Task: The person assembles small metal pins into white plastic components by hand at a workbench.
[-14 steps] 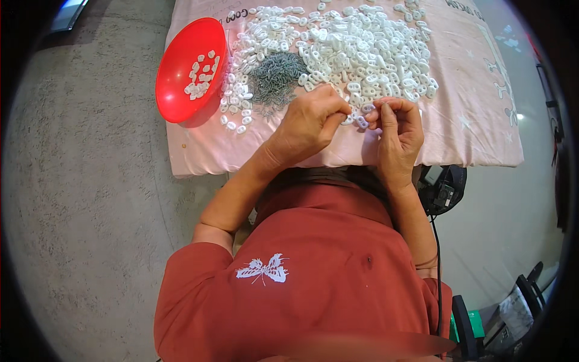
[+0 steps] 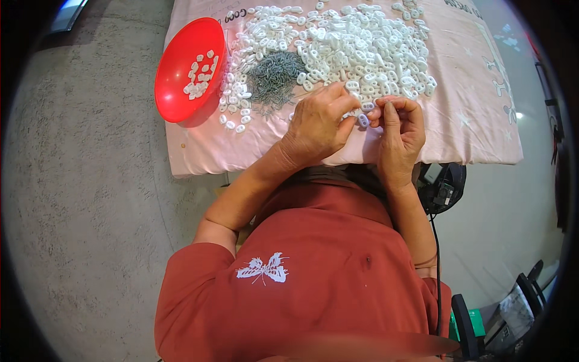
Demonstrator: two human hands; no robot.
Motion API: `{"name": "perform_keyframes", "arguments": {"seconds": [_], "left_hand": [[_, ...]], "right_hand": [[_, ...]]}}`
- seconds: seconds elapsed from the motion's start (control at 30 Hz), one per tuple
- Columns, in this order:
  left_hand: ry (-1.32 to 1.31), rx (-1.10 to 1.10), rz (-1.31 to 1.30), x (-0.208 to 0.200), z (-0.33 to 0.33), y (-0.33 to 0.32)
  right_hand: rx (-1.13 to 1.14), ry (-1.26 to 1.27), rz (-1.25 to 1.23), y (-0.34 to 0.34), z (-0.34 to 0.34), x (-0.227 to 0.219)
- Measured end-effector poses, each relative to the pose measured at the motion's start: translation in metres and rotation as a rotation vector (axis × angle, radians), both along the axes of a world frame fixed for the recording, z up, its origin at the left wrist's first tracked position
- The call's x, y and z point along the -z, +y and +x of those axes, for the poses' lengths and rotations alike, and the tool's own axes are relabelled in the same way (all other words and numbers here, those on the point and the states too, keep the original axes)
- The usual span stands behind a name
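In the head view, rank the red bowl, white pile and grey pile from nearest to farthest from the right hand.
From the right hand:
1. White pile: just ahead, on the table.
2. Grey pile: to the left, beyond the left hand.
3. Red bowl: farthest left, past the grey pile.

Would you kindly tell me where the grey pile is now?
In the head view, the grey pile lies left of centre on the pink cloth, between the red bowl and the main white pile, near the left hand.

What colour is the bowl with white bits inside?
The bowl is bright red; the head view shows it best.
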State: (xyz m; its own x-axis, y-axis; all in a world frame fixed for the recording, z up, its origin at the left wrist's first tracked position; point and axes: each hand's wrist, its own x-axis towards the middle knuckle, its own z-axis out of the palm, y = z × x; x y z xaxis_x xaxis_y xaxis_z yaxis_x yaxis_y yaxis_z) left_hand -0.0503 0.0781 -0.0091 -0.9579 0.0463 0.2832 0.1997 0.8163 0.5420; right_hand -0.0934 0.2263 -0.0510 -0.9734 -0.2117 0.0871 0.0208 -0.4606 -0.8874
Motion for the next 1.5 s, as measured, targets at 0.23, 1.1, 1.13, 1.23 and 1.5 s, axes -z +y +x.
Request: {"name": "perform_keyframes", "arguments": {"seconds": [0.23, 1.1, 1.13, 1.23, 1.5], "left_hand": [[-0.008, -0.022, -0.107, 0.003, 0.0, 0.005], [-0.034, 0.267, -0.472, -0.012, -0.018, 0.004], [-0.033, 0.268, -0.472, -0.012, -0.018, 0.004], [-0.038, 0.256, -0.351, -0.012, -0.015, 0.002], [-0.275, -0.114, 0.565, -0.014, -0.007, -0.01]], "right_hand": [[-0.037, -0.005, 0.022, 0.0, 0.001, -0.002], [-0.054, 0.006, 0.014, -0.001, 0.002, 0.0], [-0.061, 0.006, 0.006, -0.001, 0.002, 0.001], [-0.06, -0.015, 0.02, 0.0, 0.002, -0.002], [-0.124, -0.01, 0.047, -0.001, 0.001, -0.001]]}}
